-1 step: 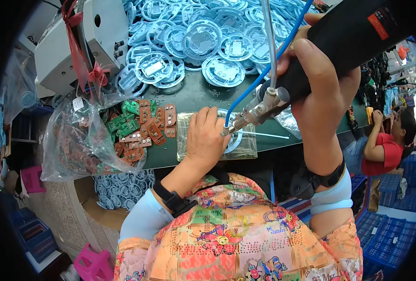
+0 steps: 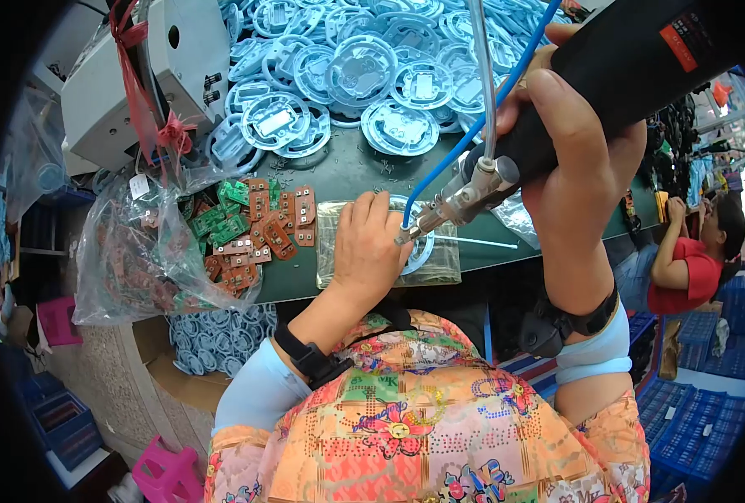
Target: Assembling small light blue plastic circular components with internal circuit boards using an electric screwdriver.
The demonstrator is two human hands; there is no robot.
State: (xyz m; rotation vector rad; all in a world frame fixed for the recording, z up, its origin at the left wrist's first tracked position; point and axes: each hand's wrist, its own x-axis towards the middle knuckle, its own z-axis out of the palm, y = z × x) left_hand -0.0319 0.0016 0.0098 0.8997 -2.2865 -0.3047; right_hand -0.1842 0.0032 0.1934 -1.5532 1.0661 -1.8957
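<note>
In my right hand [image 2: 578,142] is a black electric screwdriver [image 2: 641,67], gripped around its body and tilted down to the left. Its metal nose [image 2: 427,220], joined by a clear tube and a blue tube [image 2: 448,157], points at a light-blue round plastic part [image 2: 419,256]. My left hand [image 2: 367,243], fingers together, presses on that part's left side and hides much of it. The part rests on a yellowish translucent block [image 2: 332,261]. A thin white stick [image 2: 481,242] extends right from the block.
Light-blue plastic parts [image 2: 362,71] are heaped at the back. Green and brown circuit boards [image 2: 279,239] lie left, by a clear plastic bag [image 2: 129,260]. Small screws dot the green tabletop [image 2: 351,170]. A white machine [image 2: 138,84] stands far left. A person in red [image 2: 687,268] sits at right.
</note>
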